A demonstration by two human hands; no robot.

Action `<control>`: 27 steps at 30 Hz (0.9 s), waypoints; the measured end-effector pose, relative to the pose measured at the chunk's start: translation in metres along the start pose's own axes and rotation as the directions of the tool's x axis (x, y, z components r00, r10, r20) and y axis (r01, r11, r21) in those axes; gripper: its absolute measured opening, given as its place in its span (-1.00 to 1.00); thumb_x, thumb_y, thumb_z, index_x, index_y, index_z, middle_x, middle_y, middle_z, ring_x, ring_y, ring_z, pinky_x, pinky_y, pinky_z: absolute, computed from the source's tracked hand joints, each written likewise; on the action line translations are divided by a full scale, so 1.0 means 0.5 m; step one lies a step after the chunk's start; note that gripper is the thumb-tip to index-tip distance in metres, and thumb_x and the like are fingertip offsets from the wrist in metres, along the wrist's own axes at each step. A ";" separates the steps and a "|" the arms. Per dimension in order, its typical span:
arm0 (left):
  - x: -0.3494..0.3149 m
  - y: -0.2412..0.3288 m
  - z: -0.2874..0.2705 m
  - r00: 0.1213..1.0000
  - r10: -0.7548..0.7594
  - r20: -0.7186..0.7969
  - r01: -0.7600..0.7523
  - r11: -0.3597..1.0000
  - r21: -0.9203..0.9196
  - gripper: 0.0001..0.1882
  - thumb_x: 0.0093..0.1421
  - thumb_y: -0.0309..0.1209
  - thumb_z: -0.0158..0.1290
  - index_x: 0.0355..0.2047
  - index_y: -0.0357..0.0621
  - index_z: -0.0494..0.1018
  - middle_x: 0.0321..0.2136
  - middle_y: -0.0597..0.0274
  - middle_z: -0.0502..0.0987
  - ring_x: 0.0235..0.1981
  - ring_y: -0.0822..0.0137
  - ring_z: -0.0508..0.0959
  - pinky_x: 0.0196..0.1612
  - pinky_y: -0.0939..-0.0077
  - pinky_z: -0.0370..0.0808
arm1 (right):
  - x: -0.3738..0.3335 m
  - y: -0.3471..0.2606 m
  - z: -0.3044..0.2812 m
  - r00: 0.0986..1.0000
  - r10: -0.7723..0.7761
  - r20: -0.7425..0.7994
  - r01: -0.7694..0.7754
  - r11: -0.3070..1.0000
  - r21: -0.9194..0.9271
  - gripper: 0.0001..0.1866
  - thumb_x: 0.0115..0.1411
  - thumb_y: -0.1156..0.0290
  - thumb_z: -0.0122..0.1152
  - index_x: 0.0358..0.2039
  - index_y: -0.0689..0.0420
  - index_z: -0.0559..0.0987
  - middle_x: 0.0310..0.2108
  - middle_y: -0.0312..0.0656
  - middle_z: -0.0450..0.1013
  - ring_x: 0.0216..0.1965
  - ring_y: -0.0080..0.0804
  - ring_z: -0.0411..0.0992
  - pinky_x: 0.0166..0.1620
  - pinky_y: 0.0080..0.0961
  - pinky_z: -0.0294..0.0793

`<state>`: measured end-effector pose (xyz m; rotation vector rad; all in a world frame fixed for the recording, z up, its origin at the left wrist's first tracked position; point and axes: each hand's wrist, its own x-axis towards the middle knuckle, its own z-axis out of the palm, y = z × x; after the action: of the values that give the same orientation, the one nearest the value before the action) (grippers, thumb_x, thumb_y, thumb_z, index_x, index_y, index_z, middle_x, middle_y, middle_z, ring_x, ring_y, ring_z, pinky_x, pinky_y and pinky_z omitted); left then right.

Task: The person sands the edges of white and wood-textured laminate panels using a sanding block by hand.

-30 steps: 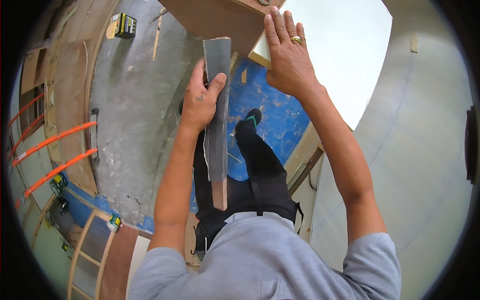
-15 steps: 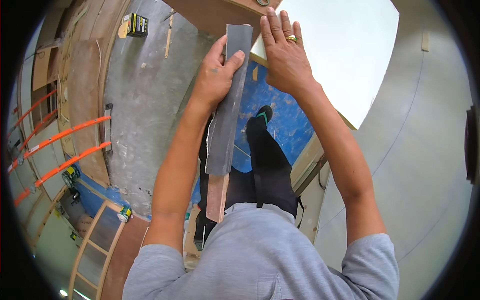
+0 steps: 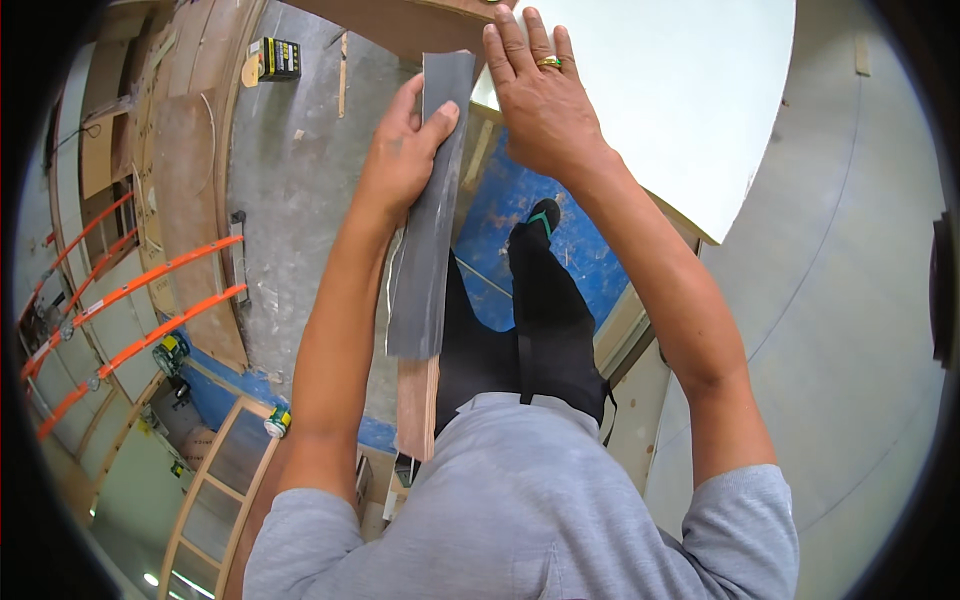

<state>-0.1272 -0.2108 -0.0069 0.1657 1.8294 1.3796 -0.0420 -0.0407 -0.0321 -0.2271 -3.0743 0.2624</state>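
My left hand grips a long sanding block near its far end, thumb on top and fingers round the left side. Dark grey sandpaper with a torn whitish left edge covers most of it, and a bare wooden end sticks out toward my body. Palm down, my right hand rests at the left edge of a white panel. Its fingers are stretched and slightly spread, with a ring on one. Beside the block's far end runs a brown wooden board.
Orange rails stand at the left. A black and yellow box lies on the grey floor at the far left. Blue covering spreads under my sandalled foot. A wooden frame is low on the left, and a large pale sheet lies right.
My left hand and the sanding block have shifted left in view, with the grip kept. My right hand has slid a little left and farther away, still flat. The surroundings have shifted slightly too.
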 end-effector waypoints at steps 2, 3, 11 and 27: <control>0.035 -0.001 -0.002 1.000 -0.002 0.005 0.002 1.000 0.027 -0.32 0.43 -0.27 0.15 0.45 -0.26 0.20 -0.28 0.26 0.63 -0.34 0.56 0.55 -0.25 0.63 0.47 | 0.002 0.005 0.021 0.983 -0.033 -0.180 0.013 0.993 -0.113 -0.19 0.19 0.43 0.11 0.44 0.44 0.17 0.51 0.29 0.02 0.54 0.28 -0.04 0.54 0.18 -0.09; 0.033 0.007 0.001 1.000 -0.003 0.018 0.002 1.000 0.021 -0.31 0.44 -0.26 0.15 0.45 -0.25 0.20 -0.28 0.26 0.63 -0.33 0.56 0.56 -0.25 0.62 0.47 | 0.002 0.020 0.069 0.929 -0.086 -0.361 -0.005 0.970 -0.243 -0.23 0.21 0.42 0.12 0.43 0.40 0.24 0.47 0.26 0.12 0.51 0.25 0.05 0.52 0.19 -0.04; 0.065 -0.032 -0.007 0.998 0.036 0.060 -0.033 0.998 -0.054 -0.27 0.43 -0.23 0.16 0.48 -0.22 0.17 -0.21 0.21 0.65 -0.27 0.54 0.58 -0.20 0.61 0.50 | -0.010 -0.005 0.012 0.999 0.032 0.021 -0.031 0.999 -0.029 0.04 0.01 0.60 0.25 0.53 0.31 0.08 0.59 0.12 -0.09 0.60 0.18 -0.15 0.58 0.13 -0.22; 0.054 -0.048 -0.050 0.993 0.064 0.097 -0.057 0.996 -0.075 -0.37 0.44 -0.30 0.11 0.43 -0.22 0.21 -0.10 0.06 0.66 -0.14 0.39 0.64 -0.06 0.45 0.57 | -0.006 0.000 0.000 0.993 0.064 0.095 -0.060 0.997 -0.043 0.13 -0.09 0.63 0.26 0.55 0.27 0.03 0.61 0.07 -0.16 0.62 0.10 -0.24 0.61 0.02 -0.29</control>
<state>-0.1532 -0.2238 -0.0397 0.2495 1.7026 1.4516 -0.0389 -0.0413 -0.0322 -0.3216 -3.1738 0.2215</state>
